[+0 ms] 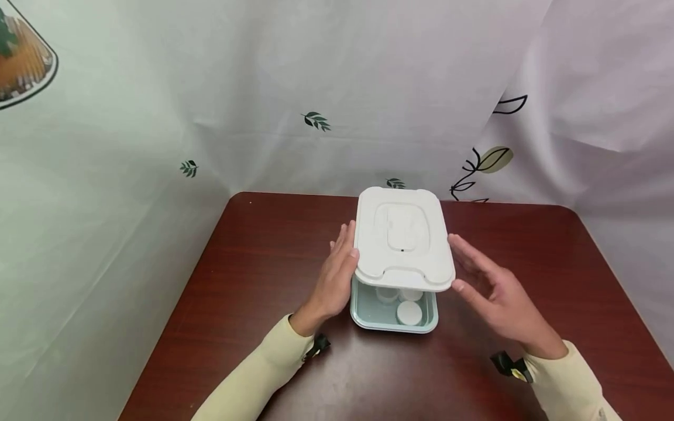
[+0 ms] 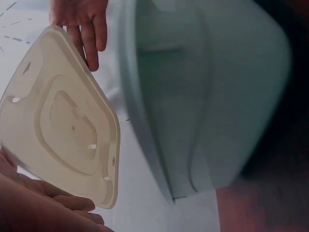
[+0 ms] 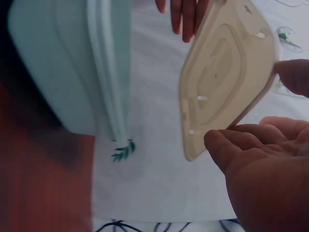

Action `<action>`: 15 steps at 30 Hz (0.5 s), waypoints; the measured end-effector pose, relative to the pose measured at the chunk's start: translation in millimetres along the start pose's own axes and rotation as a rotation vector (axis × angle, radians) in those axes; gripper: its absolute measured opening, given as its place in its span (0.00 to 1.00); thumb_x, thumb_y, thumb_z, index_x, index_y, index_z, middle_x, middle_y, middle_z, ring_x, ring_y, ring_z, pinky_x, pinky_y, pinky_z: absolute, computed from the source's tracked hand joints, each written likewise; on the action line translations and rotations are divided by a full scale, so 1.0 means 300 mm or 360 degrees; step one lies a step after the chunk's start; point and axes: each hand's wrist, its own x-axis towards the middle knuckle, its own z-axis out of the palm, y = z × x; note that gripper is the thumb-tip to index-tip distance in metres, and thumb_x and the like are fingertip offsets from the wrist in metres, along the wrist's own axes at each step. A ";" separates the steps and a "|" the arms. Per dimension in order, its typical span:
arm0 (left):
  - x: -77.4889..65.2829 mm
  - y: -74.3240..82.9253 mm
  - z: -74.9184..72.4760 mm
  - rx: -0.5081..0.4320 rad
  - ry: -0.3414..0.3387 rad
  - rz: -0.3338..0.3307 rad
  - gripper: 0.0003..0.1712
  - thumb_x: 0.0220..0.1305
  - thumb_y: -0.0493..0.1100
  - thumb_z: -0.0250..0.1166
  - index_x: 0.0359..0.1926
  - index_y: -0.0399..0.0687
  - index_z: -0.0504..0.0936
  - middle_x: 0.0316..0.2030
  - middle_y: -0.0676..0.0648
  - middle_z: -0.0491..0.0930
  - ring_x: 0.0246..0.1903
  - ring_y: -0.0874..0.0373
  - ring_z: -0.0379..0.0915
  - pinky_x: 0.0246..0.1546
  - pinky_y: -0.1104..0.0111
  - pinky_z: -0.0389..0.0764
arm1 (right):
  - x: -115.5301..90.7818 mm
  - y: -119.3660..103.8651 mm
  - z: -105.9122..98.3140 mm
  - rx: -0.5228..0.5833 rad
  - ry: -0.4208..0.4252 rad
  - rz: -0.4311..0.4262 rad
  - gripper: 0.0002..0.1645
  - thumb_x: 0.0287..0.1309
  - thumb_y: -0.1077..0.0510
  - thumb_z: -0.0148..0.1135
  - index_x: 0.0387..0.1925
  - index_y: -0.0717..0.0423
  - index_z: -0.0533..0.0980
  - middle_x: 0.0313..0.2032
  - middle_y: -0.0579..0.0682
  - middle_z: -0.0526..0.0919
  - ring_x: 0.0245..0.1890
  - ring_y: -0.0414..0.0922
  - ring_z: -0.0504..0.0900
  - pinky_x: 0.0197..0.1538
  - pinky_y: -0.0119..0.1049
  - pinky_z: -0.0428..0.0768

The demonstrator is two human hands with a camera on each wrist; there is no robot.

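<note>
A white lid (image 1: pixel 405 234) with rounded corners hangs tilted over a pale green-blue box (image 1: pixel 395 328), its underside facing both wrist cameras. My left hand (image 1: pixel 334 280) holds the lid's left edge, thumb at the rim and fingers stretched along the side. On the opposite edge, my right hand (image 1: pixel 497 292) grips with the thumb by the near corner and the fingertips farther back. Between lid and box a gap shows at the front. Inside the box are several round white-topped items (image 1: pixel 409 313), partly hidden by the lid.
The box stands on a dark red-brown table (image 1: pixel 253 280) with rounded far corners. Behind and beside the table hangs a pale cloth (image 1: pixel 253 82) with printed leaves. Dark straps (image 1: pixel 513 367) sit at both wrists.
</note>
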 end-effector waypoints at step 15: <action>-0.140 -0.103 0.046 0.0296 -0.0173 -0.0053 0.35 0.85 0.45 0.41 0.84 0.38 0.47 0.85 0.43 0.42 0.85 0.46 0.30 0.80 0.33 0.35 | -0.143 0.076 0.114 -0.0394 -0.0091 -0.0054 0.56 0.59 0.73 0.72 0.83 0.63 0.53 0.80 0.64 0.60 0.81 0.35 0.57 0.76 0.18 0.57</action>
